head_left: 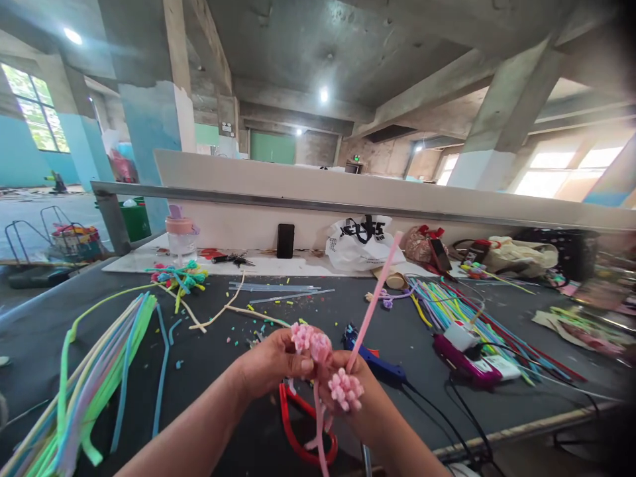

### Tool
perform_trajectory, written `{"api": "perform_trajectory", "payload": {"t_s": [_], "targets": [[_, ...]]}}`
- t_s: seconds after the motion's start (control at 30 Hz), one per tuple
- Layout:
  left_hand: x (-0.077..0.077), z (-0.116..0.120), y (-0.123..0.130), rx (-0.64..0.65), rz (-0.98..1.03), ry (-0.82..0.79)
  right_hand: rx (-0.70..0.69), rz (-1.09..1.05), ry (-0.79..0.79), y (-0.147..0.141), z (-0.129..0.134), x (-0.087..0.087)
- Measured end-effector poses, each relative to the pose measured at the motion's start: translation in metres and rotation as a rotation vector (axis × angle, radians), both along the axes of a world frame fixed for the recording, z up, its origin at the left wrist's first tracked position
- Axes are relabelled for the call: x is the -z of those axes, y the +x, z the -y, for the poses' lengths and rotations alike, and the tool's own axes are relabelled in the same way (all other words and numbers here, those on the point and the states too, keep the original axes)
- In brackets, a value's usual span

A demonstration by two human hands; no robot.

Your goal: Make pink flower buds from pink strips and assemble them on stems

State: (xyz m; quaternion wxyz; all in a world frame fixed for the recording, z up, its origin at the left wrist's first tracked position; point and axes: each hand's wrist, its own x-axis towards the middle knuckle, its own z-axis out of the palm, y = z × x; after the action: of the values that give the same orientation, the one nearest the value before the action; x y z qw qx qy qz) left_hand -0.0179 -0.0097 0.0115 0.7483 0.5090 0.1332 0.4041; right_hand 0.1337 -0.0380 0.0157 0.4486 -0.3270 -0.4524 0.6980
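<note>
Just left of the blue corded tool (375, 361), and nearer me than most of it, my hands are together over the worktop (199, 354), each closed on pink craft pieces. My left hand (268, 364) pinches the upper pink blossoms (315, 343) between thumb and fingers; my right hand (368, 401) seems wrapped round the foot of the pink stem (373, 301), though the lower pink blossom (346, 389) hides part of that grip. What matters most, I judge, is the stem's slant: its long axis climbs from my right hand, the nearer one, and leans rightward until its tip shows above the tool. The upper blossoms lie left of the stem, farther from the tool, and a pink strand (318, 414) hangs below them.
</note>
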Motion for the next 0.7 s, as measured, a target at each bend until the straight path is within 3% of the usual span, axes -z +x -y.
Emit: {"api": "perform_trajectory", "payload": {"t_s": [0.17, 0.27, 0.4, 0.57, 0.7], "targets": [[0.001, -0.001, 0.002, -0.005, 0.055, -0.034, -0.156, -0.039, -0.061, 0.000, 0.001, -0.002], [0.004, -0.004, -0.001, 0.020, 0.076, -0.007, -0.165, -0.067, -0.123, 0.002, 0.000, -0.002], [0.006, -0.010, -0.009, -0.053, 0.067, -0.027, -0.129, -0.142, -0.188, 0.004, -0.002, -0.005], [0.007, -0.016, -0.016, -0.148, 0.051, -0.068, -0.092, -0.214, -0.131, 0.010, -0.004, -0.005], [0.007, -0.017, -0.018, -0.124, 0.073, -0.022, -0.113, -0.092, -0.034, 0.012, -0.004, -0.002]]}}
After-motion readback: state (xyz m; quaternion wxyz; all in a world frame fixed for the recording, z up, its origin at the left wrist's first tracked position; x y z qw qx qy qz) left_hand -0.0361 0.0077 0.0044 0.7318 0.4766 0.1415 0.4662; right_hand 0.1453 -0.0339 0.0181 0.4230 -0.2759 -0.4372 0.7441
